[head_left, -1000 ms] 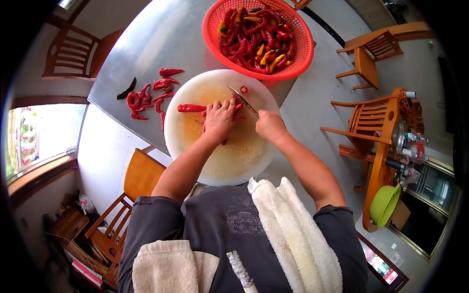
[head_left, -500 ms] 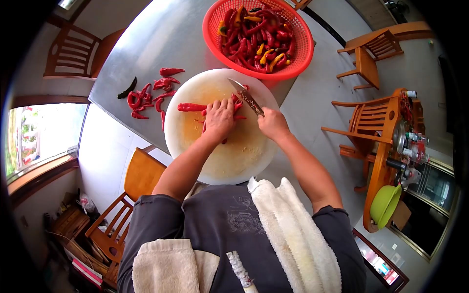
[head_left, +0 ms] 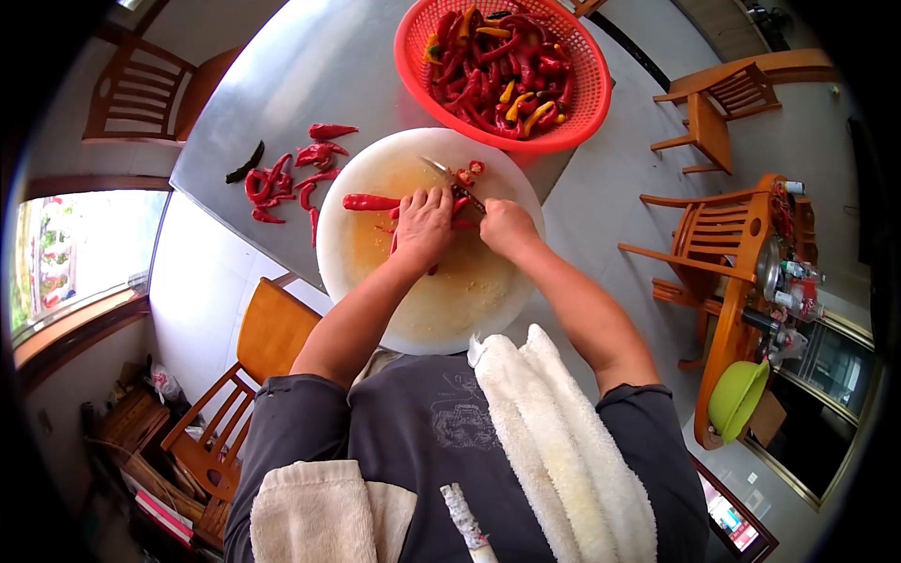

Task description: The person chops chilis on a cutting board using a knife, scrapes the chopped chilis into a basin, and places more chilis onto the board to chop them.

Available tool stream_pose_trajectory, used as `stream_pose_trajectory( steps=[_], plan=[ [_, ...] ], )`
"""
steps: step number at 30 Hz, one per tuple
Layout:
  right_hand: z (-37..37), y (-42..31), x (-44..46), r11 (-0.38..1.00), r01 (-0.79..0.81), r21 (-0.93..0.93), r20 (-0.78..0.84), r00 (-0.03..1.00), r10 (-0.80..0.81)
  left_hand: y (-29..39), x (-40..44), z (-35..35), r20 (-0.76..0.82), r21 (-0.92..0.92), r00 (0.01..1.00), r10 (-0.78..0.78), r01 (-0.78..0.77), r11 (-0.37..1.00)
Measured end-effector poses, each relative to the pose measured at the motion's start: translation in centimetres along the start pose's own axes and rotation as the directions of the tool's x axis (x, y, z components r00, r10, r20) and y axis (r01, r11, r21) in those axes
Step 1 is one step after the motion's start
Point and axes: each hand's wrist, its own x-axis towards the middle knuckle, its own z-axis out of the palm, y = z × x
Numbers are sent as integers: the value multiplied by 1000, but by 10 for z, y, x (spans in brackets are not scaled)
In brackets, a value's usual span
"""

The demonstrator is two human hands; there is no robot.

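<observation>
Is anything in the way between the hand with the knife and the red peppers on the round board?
Nothing visible blocks it: the right hand holds the knife, its blade right by the red peppers on the round board. The left hand covers part of them, close beside the blade.

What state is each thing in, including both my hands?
Left hand, flattened over red peppers
Red peppers, bunched, partly hidden
Right hand, closed around the knife
Knife, gripped, blade beside the left hand
Pepper slices, cut, lying on the cutting board
Cutting board, stained
Red basket, well filled
Loose peppers, scattered left of the cutting board
</observation>
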Motion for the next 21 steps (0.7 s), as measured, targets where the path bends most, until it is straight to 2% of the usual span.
stream_pose_trajectory(
  steps=[5, 8, 14, 18, 20, 21],
  plan=[
    [2, 19, -11, 985, -45, 169, -128, 989, 68, 0, -1, 6, -80, -24, 996, -33, 31, 999],
    [-26, 13, -36, 980, -2, 201, -137, 990, 30, 0, 1, 11, -35, -24, 997, -64, 63, 998],
    [-36, -2, -63, 998, -23, 62, -13, 1000, 24, 0, 4, 22, -17, 13, 994, -107, 108, 994],
    [-39, -9, -59, 999, -32, 9, 2, 999, 32, -1, 4, 20, 9, 57, 997, -79, 78, 995],
    [-38, -9, -52, 999, -33, -15, 70, 997, 34, 1, 4, 14, 39, 86, 997, -68, 65, 994],
    [-38, -9, -47, 999, -31, -29, 103, 994, 34, 1, 3, 17, -4, 92, 998, -62, 62, 994]
  ],
)
